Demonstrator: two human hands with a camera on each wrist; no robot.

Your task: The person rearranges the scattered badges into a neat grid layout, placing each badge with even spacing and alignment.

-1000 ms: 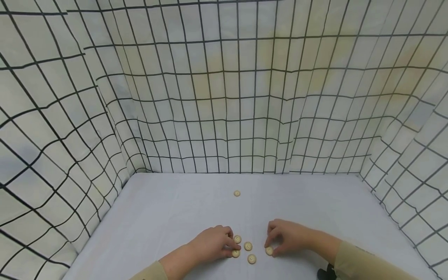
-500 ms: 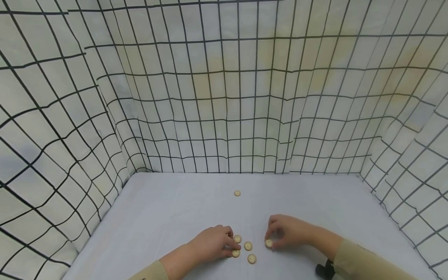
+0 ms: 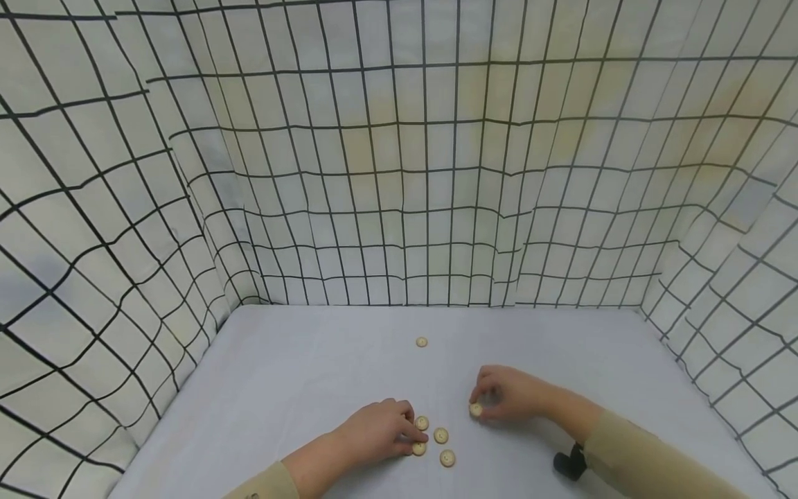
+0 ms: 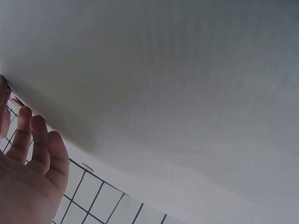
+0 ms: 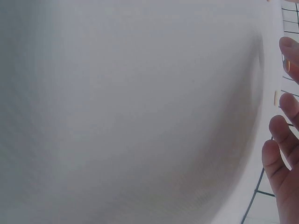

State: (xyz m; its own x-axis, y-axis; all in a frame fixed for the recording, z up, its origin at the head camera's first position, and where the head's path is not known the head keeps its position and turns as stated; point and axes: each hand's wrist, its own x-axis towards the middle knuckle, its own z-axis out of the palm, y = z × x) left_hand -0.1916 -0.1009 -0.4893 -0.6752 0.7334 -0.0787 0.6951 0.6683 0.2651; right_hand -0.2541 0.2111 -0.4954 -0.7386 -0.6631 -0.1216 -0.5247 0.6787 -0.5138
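Note:
Several round, pale wooden-looking buttons lie on the white tabletop. In the head view my left hand (image 3: 379, 431) rests at the left of the cluster, thumb and a finger at the edges of the nearest left button (image 3: 419, 449). Just beyond those fingers lies another button (image 3: 421, 423). Two more, a middle button (image 3: 441, 435) and a front button (image 3: 447, 458), sit to the right. My right hand (image 3: 512, 394) pinches a button (image 3: 476, 409) by its edges, right of the cluster. Both wrist views show curled fingers close over the cloth, the buttons there mostly hidden.
A single button (image 3: 422, 342) lies farther back on the white-covered table (image 3: 312, 360). White walls with a black grid (image 3: 411, 208) enclose the back and sides. A black device (image 3: 570, 463) shows under the right wrist.
My right hand has slid forward, away from me, carrying its button with it. The left hand and the buttons beside it have stayed in place.

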